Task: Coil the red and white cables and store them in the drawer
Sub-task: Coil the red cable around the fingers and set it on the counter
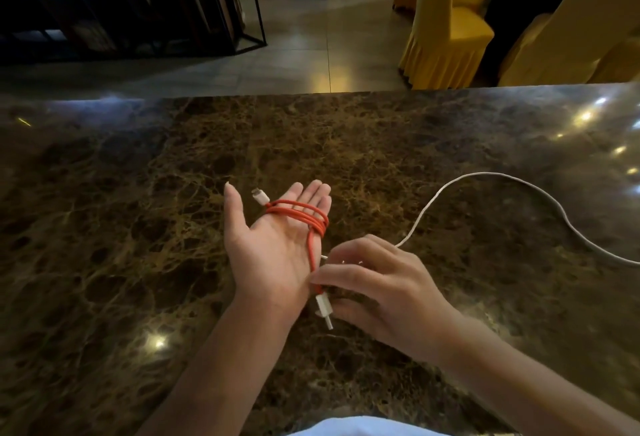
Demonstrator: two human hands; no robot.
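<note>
The red cable [300,214] is wound in several loops around the straight fingers of my left hand [268,245], which is held palm up over the counter. One white plug sticks out between the thumb and fingers. The cable's free end runs down across the palm. My right hand [377,288] pinches that end just above its white USB plug [323,309], beside my left wrist. The white cable [540,191] lies in a loose arc on the counter to the right, one end passing behind my right hand. No drawer is in view.
The dark brown marble counter [138,228] fills the lower view, its far edge running across the middle. Beyond it are a tiled floor, yellow-covered chairs [446,30] at the back right and a black metal rack [138,3] at the back left.
</note>
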